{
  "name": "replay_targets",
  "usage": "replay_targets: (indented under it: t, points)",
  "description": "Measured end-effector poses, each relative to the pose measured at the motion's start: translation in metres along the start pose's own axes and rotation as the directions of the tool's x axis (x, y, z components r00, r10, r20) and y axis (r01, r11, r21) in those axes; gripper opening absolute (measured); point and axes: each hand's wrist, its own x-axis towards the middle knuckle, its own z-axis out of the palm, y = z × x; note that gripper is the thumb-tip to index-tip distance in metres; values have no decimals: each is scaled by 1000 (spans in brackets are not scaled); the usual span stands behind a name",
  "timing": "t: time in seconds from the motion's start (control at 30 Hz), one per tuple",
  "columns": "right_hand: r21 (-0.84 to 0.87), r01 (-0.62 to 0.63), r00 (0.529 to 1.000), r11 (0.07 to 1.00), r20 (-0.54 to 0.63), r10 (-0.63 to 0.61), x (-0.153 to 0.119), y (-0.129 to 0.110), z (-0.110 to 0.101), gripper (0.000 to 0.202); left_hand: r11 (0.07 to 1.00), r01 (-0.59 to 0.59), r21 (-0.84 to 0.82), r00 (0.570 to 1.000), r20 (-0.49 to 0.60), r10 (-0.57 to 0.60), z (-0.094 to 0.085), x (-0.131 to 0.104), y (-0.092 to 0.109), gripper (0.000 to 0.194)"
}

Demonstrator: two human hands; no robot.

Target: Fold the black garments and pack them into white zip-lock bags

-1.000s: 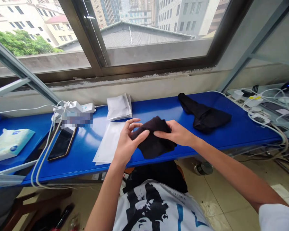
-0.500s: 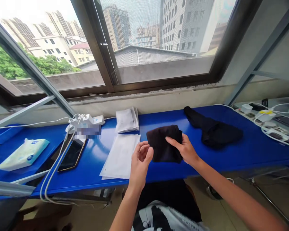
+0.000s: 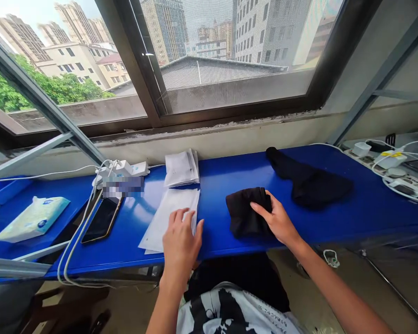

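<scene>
My right hand [image 3: 277,217] grips the edge of a folded black cloth [image 3: 245,211], thumb on top and fingers behind it. The cloth is a small, soft bundle at the front of the blue table [image 3: 226,176]. Over the right side of a white translucent bag [image 3: 162,218] is my left hand [image 3: 181,232], its fingers spread and curved, holding nothing. Whether its fingertips touch the bag I cannot tell. Behind that lies a stack of folded white bags [image 3: 180,168]. Another black garment [image 3: 311,183] lies loosely spread on the table, to the right.
At the left are a phone [image 3: 102,219], white cables [image 3: 80,232], a power strip with plugs [image 3: 121,171] and a tissue pack [image 3: 35,218]. Chargers and cables [image 3: 392,160] crowd the right end. A window frame [image 3: 237,111] and metal posts [image 3: 372,83] bound the table.
My left hand has left the folded cloth's side and moved left over the white bag. The cloth, in my right hand, has shifted slightly right and its left side sags.
</scene>
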Motion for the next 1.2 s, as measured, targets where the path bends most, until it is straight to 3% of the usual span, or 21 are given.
replay_targets:
  t: [0.07, 0.2, 0.3, 0.37, 0.47, 0.63, 0.73, 0.83, 0.9, 1.03, 1.2]
  points:
    - [27, -37, 999, 999, -16, 37, -2, 4, -3, 35, 991, 10, 134, 998, -69, -1, 1, 2, -19, 23]
    - [70, -91, 996, 993, 23, 90, -4, 5, -2, 38, 991, -80, 106, 986, -138, 95, 0, 5, -39, 32]
    - [77, -114, 993, 990, 23, 113, -5, 1, 0, 41, 971, -79, 225, 989, -103, 105, -9, 2, -39, 26]
    - [121, -149, 989, 981, 12, 149, -6, -4, 0, 42, 957, -88, 278, 993, -53, 107, -15, -1, -37, 32]
    - [249, -258, 965, 933, 28, 260, -8, -11, -6, 41, 945, -100, 313, 989, -76, 130, -18, -3, -35, 40]
    - [371, -436, 900, 820, 168, 402, -15, -15, -19, 45, 922, -135, 362, 984, -64, 169, -13, -3, -42, 34]
    - [393, -506, 861, 768, 278, 425, -26, -22, -14, 42, 919, -161, 359, 958, -166, 233, -10, -5, -34, 29]
    - [327, -558, 796, 763, 470, 381, -33, -41, 4, 38, 913, -228, 339, 904, -275, 328, -9, -11, -15, 26]
    - [269, -495, 785, 826, 546, 293, -32, -57, 18, 43, 905, -290, 310, 884, -275, 378, -7, -15, -2, 40]
    - [110, -141, 883, 984, 464, 75, -23, -76, 35, 44, 868, -461, 184, 855, -169, 490, 0, -22, 14, 84]
    - [-210, 205, 921, 956, 371, -116, -18, -72, 33, 42, 811, -564, 154, 811, -78, 579, 9, -29, 21, 97]
